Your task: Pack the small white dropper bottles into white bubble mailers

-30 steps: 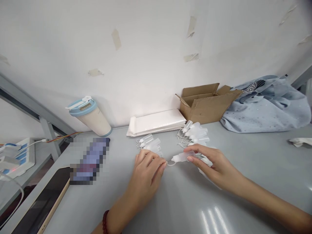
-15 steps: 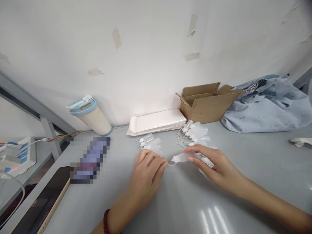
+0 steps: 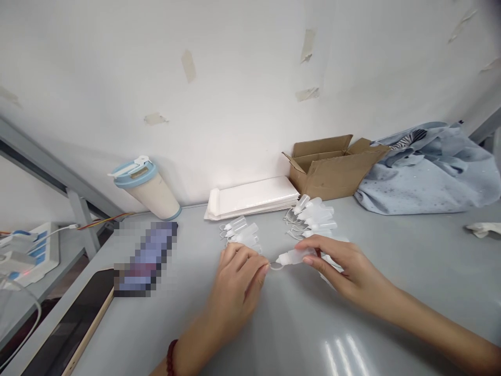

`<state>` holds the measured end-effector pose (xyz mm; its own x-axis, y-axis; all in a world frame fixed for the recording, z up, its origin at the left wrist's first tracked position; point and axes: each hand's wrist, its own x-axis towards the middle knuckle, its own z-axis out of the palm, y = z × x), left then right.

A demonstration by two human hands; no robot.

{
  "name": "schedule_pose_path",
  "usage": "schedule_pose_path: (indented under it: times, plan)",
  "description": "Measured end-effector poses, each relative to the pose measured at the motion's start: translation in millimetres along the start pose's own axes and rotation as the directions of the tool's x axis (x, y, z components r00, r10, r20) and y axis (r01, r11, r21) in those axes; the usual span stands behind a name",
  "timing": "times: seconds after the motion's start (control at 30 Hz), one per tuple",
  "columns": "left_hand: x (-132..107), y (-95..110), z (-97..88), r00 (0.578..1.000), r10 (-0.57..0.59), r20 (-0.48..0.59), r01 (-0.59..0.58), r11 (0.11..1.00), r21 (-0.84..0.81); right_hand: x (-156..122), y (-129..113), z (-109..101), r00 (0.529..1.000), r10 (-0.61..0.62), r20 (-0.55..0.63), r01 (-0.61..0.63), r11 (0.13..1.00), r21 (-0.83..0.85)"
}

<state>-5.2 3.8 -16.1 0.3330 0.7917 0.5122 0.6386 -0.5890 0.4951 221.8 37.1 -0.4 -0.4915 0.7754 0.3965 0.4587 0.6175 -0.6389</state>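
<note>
My right hand (image 3: 340, 265) grips a small translucent squeeze bottle (image 3: 293, 256) lying sideways just above the grey table (image 3: 297, 334), nozzle pointing left. A thin loop hangs at the nozzle tip, and my left hand (image 3: 238, 284) pinches it with curled fingers. A small group of like bottles (image 3: 241, 232) lies just behind my left hand. A bigger pile of bottles (image 3: 313, 214) lies behind my right hand, partly hidden by my fingers.
A stack of white bags (image 3: 252, 196) and an open cardboard box (image 3: 332, 164) stand against the wall. Blue cloth (image 3: 430, 169) lies at the right, a lidded cup (image 3: 146, 188) at the left, a dark tablet (image 3: 74, 324) at the table's left edge, a power strip (image 3: 29, 253) beyond.
Both hands and the bottle have stayed almost still; the view has shifted very slightly.
</note>
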Motion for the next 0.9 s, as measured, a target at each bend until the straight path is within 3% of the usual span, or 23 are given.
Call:
schedule_pose_path:
  times: [0.17, 0.47, 0.67, 0.9]
  plan:
    - [-0.1, 0.6, 0.6, 1.0, 0.021, 0.017, -0.021, 1.0, 0.001, 0.2, 0.8, -2.9, 0.981, -0.192, -0.009, 0.191, 0.981, -0.028]
    - [-1.7, 2.3, 1.0, 0.999, 0.022, 0.028, -0.021, 1.0, -0.011, -0.3, -1.2, -0.5, 0.969, -0.243, -0.031, 0.242, 0.969, -0.049]
    - [-2.9, 4.9, 4.2, 0.999, 0.036, -0.014, -0.037, 0.997, -0.072, -4.3, -3.5, 5.7, 0.974, -0.185, -0.13, 0.188, 0.982, 0.013]
    - [-1.3, 13.9, 2.2, 0.98, 0.1, -0.171, -0.124, 0.983, -0.133, -11.1, -16.8, 12.6, 0.97, 0.002, -0.243, 0.017, 0.997, 0.076]
